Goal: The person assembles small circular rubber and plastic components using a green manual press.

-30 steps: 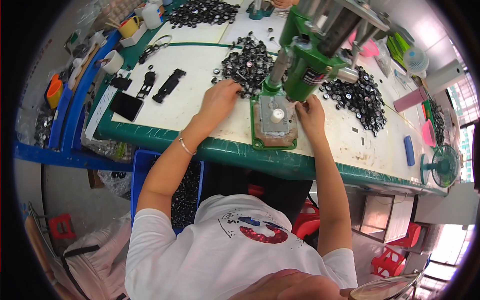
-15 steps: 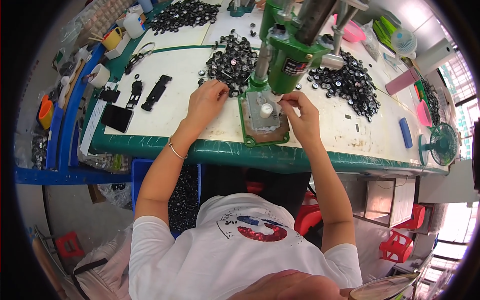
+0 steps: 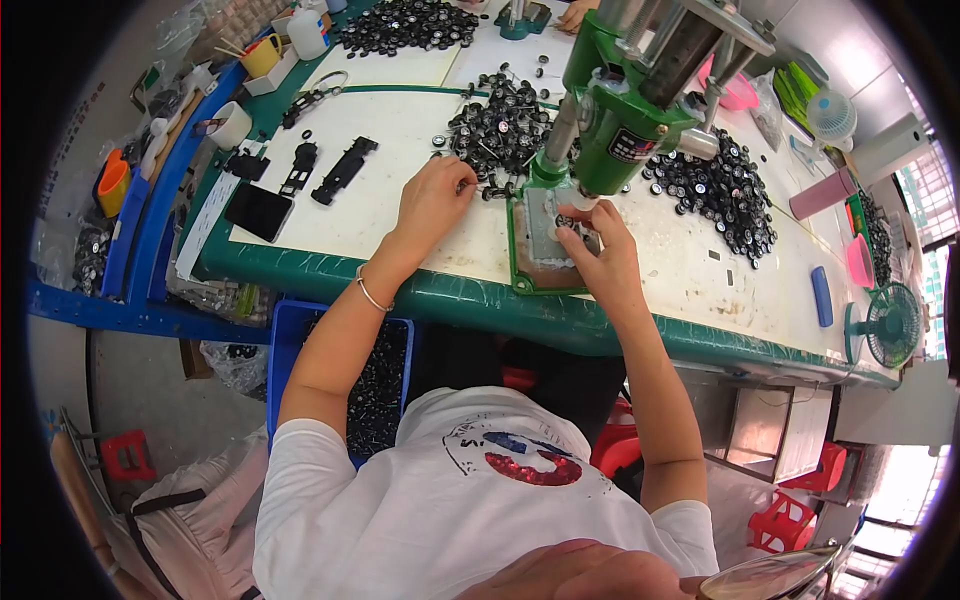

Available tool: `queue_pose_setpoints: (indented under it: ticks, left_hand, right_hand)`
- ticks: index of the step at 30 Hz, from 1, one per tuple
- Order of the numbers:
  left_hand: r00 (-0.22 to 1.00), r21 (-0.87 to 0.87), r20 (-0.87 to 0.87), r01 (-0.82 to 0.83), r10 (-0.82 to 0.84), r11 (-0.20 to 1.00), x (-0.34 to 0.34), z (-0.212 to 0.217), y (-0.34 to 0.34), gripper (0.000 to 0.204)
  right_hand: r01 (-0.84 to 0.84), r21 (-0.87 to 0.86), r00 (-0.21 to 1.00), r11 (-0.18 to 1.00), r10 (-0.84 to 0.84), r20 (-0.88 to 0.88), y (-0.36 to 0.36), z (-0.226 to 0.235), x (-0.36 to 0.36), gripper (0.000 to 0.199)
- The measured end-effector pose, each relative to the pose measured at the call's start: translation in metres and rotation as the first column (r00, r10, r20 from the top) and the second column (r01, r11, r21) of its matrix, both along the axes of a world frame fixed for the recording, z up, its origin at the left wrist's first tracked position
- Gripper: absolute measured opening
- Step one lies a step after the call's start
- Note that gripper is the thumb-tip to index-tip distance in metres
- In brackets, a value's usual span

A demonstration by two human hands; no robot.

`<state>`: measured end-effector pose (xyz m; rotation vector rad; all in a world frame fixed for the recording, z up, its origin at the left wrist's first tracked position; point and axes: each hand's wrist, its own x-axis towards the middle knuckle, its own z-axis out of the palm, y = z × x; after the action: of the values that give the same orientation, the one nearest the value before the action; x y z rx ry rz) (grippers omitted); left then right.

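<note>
My right hand (image 3: 606, 248) is over the base plate (image 3: 540, 225) of a green bench press (image 3: 625, 125). Its thumb and fingers pinch a small black wheel (image 3: 564, 221), which covers the white post on the plate. To the left of the press, my left hand (image 3: 430, 208) is closed just above the table, at the near edge of a pile of black wheels (image 3: 500, 125). A small dark round piece, seemingly another wheel (image 3: 463, 186), shows between its fingertips.
More wheels heap up right of the press (image 3: 715, 190) and at the far left (image 3: 405, 25). Black toy-car chassis parts (image 3: 343, 171) and a phone (image 3: 259, 212) lie on the left. A blue bin (image 3: 287, 350) stands below the table edge. Another person's hand (image 3: 576, 14) shows at the back.
My right hand has come in from beside the press head to over the white post, now with a wheel in its fingers. My left hand has shifted slightly off the pile. The whole view has shifted.
</note>
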<state>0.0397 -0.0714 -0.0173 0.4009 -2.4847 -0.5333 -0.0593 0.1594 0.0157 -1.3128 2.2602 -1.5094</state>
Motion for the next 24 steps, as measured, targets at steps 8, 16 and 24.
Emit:
queue_pose_setpoints:
  ticks: [8, 16, 24]
  left_hand:
    - [0.907, 0.846, -0.405, 0.321, 0.119, 0.426, 0.003, 0.002, 0.003, 0.018]
    - [0.931, 0.707, -0.354, 0.330, -0.092, 0.625, 0.002, 0.013, 0.051, 0.012]
    - [0.872, 0.734, -0.483, 0.453, -0.078, 0.506, -0.005, 0.011, 0.065, 0.014]
  right_hand:
    - [0.046, -0.103, 0.998, 0.994, -0.042, 0.040, 0.009, -0.008, -0.002, 0.034]
    - [0.070, -0.165, 0.994, 0.984, -0.055, 0.093, 0.027, 0.015, -0.028, 0.026]
    - [0.049, -0.116, 0.995, 0.992, -0.038, 0.094, 0.000, -0.011, 0.004, 0.022]
